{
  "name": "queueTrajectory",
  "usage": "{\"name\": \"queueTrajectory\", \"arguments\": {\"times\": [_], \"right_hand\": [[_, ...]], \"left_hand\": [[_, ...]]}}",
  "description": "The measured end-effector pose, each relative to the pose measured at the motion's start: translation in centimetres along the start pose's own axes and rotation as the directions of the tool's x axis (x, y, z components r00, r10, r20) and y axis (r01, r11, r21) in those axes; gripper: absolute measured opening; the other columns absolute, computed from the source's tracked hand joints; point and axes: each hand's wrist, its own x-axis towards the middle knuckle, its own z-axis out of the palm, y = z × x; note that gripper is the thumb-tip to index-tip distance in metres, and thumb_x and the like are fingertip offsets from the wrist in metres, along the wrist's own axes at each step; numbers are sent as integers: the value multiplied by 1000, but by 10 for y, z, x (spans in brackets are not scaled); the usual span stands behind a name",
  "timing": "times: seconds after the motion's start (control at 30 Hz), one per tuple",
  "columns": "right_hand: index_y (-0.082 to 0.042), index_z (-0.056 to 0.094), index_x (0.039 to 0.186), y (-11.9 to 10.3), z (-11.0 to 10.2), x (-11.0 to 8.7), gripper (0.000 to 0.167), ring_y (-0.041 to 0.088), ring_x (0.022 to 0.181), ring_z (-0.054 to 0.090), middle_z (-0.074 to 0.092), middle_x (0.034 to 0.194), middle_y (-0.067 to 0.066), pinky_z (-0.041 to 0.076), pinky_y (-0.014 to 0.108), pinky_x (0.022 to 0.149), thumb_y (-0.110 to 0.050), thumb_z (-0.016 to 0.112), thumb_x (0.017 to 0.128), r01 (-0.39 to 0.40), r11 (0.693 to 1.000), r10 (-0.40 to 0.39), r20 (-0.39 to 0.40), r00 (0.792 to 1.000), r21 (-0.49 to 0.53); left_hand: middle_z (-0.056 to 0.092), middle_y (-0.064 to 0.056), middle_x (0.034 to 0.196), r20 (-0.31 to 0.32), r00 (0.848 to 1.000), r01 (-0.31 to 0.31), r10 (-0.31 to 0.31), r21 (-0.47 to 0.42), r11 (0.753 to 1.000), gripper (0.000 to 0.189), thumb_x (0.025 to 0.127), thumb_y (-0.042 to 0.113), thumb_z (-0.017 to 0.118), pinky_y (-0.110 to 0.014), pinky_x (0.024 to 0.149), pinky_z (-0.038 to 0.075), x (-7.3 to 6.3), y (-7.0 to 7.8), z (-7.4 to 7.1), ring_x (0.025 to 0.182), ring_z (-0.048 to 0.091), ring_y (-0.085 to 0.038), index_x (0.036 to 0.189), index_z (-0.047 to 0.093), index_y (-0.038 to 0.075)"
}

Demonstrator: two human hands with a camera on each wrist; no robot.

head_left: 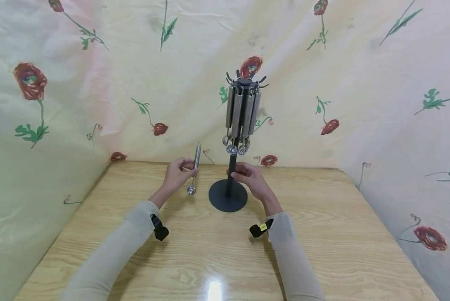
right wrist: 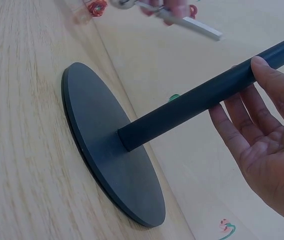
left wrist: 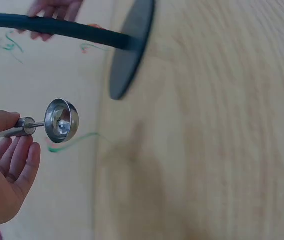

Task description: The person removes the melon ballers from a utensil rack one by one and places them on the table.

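Observation:
My left hand (head_left: 177, 174) pinches the handle of a small metal scoop (head_left: 197, 156) between thumb and fingers. In the left wrist view the scoop's round, hollow bowl (left wrist: 61, 121) sticks out past the fingertips on a thin neck. The scoop is held with its bowl low, left of a black stand (head_left: 228, 200). My right hand (head_left: 252, 179) grips the stand's pole (right wrist: 192, 100) above the round base, thumb on one side and fingers on the other. Several metal utensils (head_left: 243, 110) with round bowls hang from hooks at the top of the stand.
The stand's base rests on a light wooden table (head_left: 209, 242) near its back edge. Behind and at the sides hangs a pale cloth (head_left: 187, 83) with red flowers. A black wrist camera (head_left: 160, 229) sits on each sleeve.

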Motion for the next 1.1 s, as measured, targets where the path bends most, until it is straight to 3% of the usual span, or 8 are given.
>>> {"name": "queueTrajectory", "arguments": {"times": [0.17, 0.47, 0.57, 0.77, 1.1], "right_hand": [[4, 59, 132, 1, 0, 0, 34, 16, 107, 70, 72, 118, 10, 57, 30, 100, -6, 63, 100, -3, 1000, 3, -3, 1000, 5], [6, 57, 134, 0, 0, 1, 36, 15, 107, 71, 62, 128, 32, 57, 30, 101, -4, 63, 100, -19, 1000, 19, -9, 1000, 16], [4, 58, 133, 1, 0, 1, 35, 15, 106, 70, 66, 126, 27, 58, 29, 99, -5, 63, 100, -21, 1000, 21, -12, 1000, 12], [2, 62, 130, 2, 0, 2, 31, 16, 105, 70, 74, 114, 4, 58, 27, 96, -4, 64, 99, -21, 1000, 21, -19, 1000, 14], [6, 59, 132, 1, 1, 1, 35, 15, 104, 70, 74, 111, -1, 58, 25, 95, -3, 64, 99, -20, 1000, 20, -23, 1000, 10]], "left_hand": [[74, -23, 103, -21, 998, 53, -52, 37, 998, 36, 88, 5, 78, -18, 68, 57, -1, -15, 3, 79, 69, -13, 122, 67, -3], [73, -21, 100, -4, 979, 205, -205, -8, 979, 40, 88, 0, 75, -22, 68, 61, 0, -31, 10, 74, 68, -10, 126, 66, -1], [74, -20, 99, 10, 971, 241, -241, -23, 970, 40, 88, -1, 75, -22, 67, 61, 2, -36, 12, 72, 68, -10, 127, 66, -1], [74, -25, 106, 16, 960, 278, -278, -33, 960, 41, 89, 1, 75, -28, 71, 63, 2, -42, 15, 74, 70, -12, 129, 64, -1], [74, -26, 105, 26, 953, 304, -303, -30, 952, 39, 90, 2, 75, -26, 68, 63, 4, -47, 18, 69, 70, -12, 126, 64, -5]]}}
